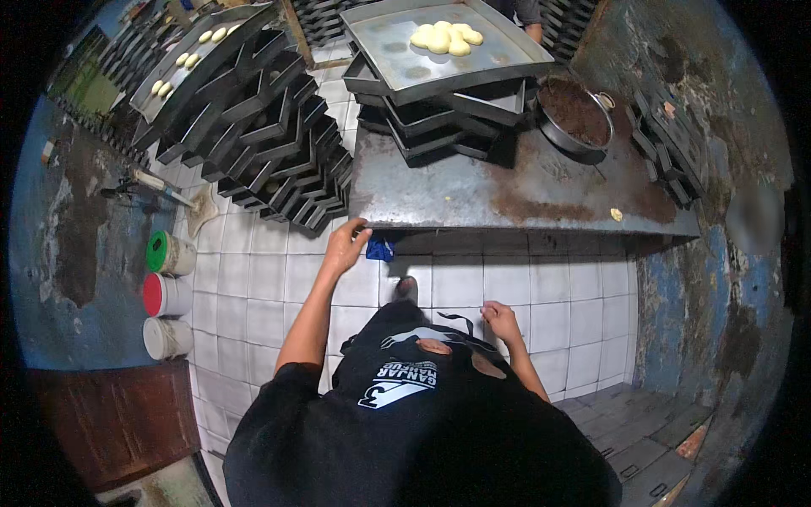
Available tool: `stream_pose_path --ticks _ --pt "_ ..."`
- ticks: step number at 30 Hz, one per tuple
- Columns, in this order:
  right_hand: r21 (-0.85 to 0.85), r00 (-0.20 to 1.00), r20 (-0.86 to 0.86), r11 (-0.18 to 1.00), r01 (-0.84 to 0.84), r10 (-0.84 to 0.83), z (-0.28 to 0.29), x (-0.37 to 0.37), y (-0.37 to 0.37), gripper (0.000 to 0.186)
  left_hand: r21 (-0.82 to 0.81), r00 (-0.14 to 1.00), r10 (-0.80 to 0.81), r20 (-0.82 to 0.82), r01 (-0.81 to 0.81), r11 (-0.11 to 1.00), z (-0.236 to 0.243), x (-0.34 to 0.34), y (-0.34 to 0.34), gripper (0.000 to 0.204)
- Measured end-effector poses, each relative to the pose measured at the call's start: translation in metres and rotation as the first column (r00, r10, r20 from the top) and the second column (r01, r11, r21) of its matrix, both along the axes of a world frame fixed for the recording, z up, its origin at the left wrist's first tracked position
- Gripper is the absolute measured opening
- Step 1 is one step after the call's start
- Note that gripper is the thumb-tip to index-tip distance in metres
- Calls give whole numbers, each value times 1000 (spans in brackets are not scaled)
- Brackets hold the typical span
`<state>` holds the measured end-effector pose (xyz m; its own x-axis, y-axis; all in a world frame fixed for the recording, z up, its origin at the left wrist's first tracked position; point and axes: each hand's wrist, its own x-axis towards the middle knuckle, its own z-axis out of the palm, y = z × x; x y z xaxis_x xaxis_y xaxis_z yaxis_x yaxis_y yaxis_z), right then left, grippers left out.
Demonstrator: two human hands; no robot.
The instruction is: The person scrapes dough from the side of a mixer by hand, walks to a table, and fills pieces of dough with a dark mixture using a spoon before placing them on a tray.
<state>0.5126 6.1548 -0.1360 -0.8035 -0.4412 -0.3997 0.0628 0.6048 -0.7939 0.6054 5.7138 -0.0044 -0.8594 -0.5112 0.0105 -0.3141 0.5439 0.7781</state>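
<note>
My left hand (345, 245) is by the front left corner of the metal-topped table (422, 190), its thumb and forefinger apart and its fingertips at the edge. Nothing shows in it. My right hand (501, 321) hangs low in front of my body, fingers loosely curled, with no object visible in it. Ahead on the table, a metal tray (380, 42) holds several pale yellow dough pieces (443, 38) clustered together. It tops a crooked stack of dark baking trays (439, 127). To its right sits a round metal pan (564, 144) of dark brown crumbly filling (579, 110).
A tall stack of staggered trays (262, 144) stands left, dough pieces (192, 60) on top. Lidded buckets (175, 296) line the left wall. More dark trays (667, 152) lean at the right wall. A blue bag-like thing (380, 250) lies under the table edge. Another person's arm (534, 32) shows behind the table.
</note>
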Motion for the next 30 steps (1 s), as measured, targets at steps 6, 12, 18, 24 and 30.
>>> stream_pose_path --ticks 6,12,18,24,30 --pt "-259 981 187 961 96 -47 24 -118 -40 35 131 960 278 33 -280 951 -54 -57 -67 52" --pt "-410 866 475 830 377 -159 65 -282 -116 41 258 853 521 -26 -498 828 -87 -176 -166 70" --pt "-470 688 683 571 673 -248 27 -409 -195 39 181 852 518 74 -522 833 -125 -311 -242 70" --pt "-346 662 660 639 687 -354 9 -470 -245 37 -3 946 322 43 -322 947 -221 -338 -289 53" --pt "-280 677 611 688 670 -411 22 -474 -231 35 198 933 318 -167 -284 938 -206 -319 -246 65"
